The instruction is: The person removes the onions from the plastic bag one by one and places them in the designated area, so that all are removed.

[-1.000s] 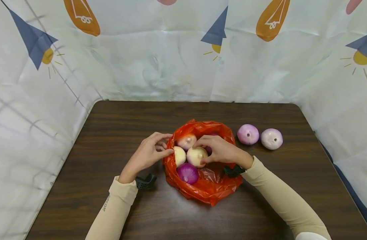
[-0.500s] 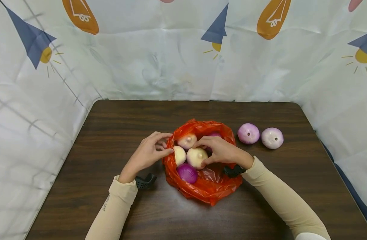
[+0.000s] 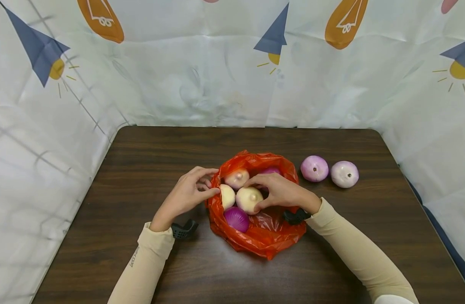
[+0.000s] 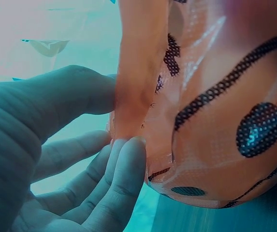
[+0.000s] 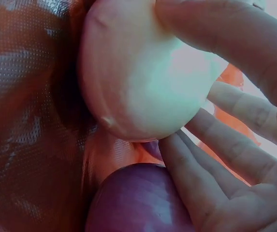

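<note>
A red plastic bag [image 3: 268,249] lies wide-mouthed on the table with several onions inside. My left hand [image 3: 188,192] pinches the bag's left rim between thumb and fingers, as the left wrist view shows up close. Inside the bag my right hand [image 3: 279,190] grips a pale onion [image 3: 248,200], thumb on one side and fingers on the other. Around it sit a pinkish onion [image 3: 237,179], another pale onion [image 3: 227,196] and a purple onion [image 3: 237,219]. A further purple onion [image 3: 271,170] is partly hidden behind the right hand.
Two light purple onions, a nearer-to-bag onion [image 3: 314,168] and an outer onion [image 3: 344,174], lie on the dark wooden table [image 3: 160,147] right of the bag. A white patterned sheet [image 3: 217,84] hangs behind and along both sides.
Hardly anything moves. The right hand keeps hold of the pale onion and the left hand stays on the bag's rim; the view shifts very slightly.
</note>
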A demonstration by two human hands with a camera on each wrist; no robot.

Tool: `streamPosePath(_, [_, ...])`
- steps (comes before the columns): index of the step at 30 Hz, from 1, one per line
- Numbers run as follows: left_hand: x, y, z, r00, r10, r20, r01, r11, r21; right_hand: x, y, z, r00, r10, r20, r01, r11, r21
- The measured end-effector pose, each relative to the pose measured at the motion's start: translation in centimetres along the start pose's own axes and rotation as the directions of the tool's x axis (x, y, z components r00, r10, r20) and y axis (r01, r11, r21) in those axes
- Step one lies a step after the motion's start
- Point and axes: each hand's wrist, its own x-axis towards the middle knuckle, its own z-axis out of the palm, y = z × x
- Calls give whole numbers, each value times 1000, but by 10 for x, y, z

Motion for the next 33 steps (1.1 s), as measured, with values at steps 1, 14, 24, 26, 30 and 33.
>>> streamPosePath(1, [0,0,0,1000,0,0,0,1000,1,0,0,0,1000,-2,-1,2,1000,-3])
streamPosePath(14, [-1,1,-1,1000,8,0,-8,1000,5,-3,-4,1,1000,1,-24,-3,998,-64])
streamPosePath(24, [-1,1,0,1000,7,2,-7,1000,14,-6,-9,-1,999,-14,-36,10,995,-101])
streamPosePath(26, [-1,2,0,1000,5,3,-6,1000,15,-7,-10,-2,999,-16,-38,12,994,-109])
streamPosePath(30, [-1,2,-1,1000,5,5,-5,1000,11,-10,-13,-5,999,-20,-48,15,993,-117])
streamPosePath(33, [-1,3,-1,1000,4,6,-4,1000,9,-12,-15,-7,997,-30,-67,22,993,-114])
